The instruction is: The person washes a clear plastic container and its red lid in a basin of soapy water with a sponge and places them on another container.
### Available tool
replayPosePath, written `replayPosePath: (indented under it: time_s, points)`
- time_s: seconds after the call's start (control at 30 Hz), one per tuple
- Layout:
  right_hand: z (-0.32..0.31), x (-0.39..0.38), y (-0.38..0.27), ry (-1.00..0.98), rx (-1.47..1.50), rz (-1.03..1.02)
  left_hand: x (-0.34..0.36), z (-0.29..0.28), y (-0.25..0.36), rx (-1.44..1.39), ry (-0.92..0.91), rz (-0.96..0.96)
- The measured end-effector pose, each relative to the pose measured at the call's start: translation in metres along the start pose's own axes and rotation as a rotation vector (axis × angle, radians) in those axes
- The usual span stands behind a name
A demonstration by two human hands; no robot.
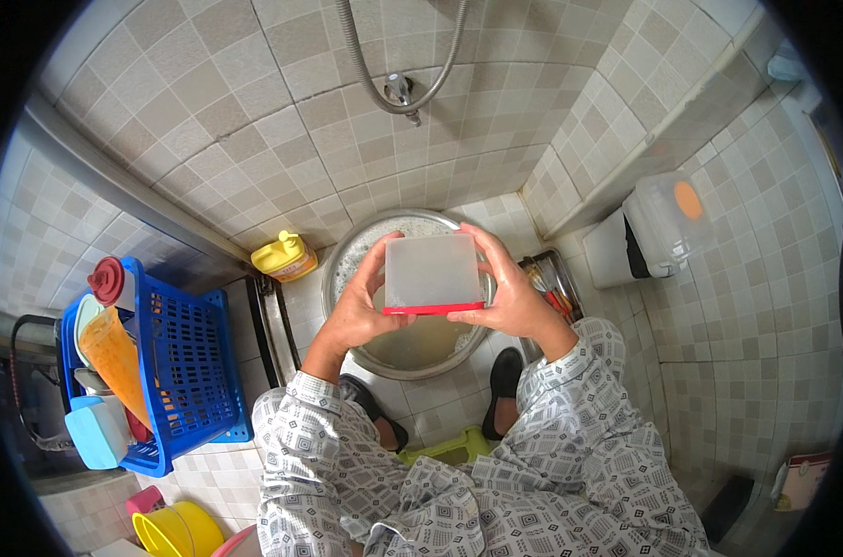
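Between my two hands is a square translucent plastic food container (432, 267) with a red rim along its near edge. My left hand (368, 302) grips its left side, the thumb on the red rim. On the opposite side my right hand (510, 295) holds it the same way, fingers along the wall. Right below the container stands a wide round metal basin (336, 278), with cloudy water and suds in it. The container hides the middle of the basin.
At left stands a blue plastic basket (194, 367) full of kitchenware. A yellow detergent bottle (285, 257) is by the wall. Right of the basin lies a metal tray (567, 278) with utensils. A yellow bucket (185, 532) sits lower left; a tap (400, 88) is above.
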State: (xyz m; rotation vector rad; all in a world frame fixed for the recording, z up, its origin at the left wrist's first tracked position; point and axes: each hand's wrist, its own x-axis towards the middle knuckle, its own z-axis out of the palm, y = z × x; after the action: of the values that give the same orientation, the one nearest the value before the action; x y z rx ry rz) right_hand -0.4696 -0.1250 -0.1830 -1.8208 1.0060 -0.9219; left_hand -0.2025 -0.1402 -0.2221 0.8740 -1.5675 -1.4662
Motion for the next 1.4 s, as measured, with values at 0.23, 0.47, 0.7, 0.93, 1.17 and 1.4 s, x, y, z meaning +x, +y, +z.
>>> replayPosePath:
  time_s: [0.23,0.47,0.7,0.93,1.17,1.4]
  points:
    - [-0.029,-0.012,0.014,-0.017,-0.419,0.029,0.012,0.010,-0.034,0.078,0.080,-0.065]
    - [-0.139,-0.045,0.056,0.459,-0.163,0.448,0.013,0.017,-0.027,-0.149,0.336,-0.578]
    - [-0.243,-0.145,0.132,1.067,0.404,0.795,0.022,0.029,-0.033,-0.252,0.311,-0.633]
    - [-0.308,-0.195,0.180,1.289,0.762,0.644,0.040,0.059,-0.041,-0.409,0.207,-0.663]
    - [-0.325,-0.199,0.189,1.259,0.780,0.606,0.102,0.138,-0.028,-0.474,0.074,-0.674]
    - [-0.332,-0.197,0.187,1.289,0.758,0.606,0.183,0.224,-0.018,-0.410,-0.086,-0.687]
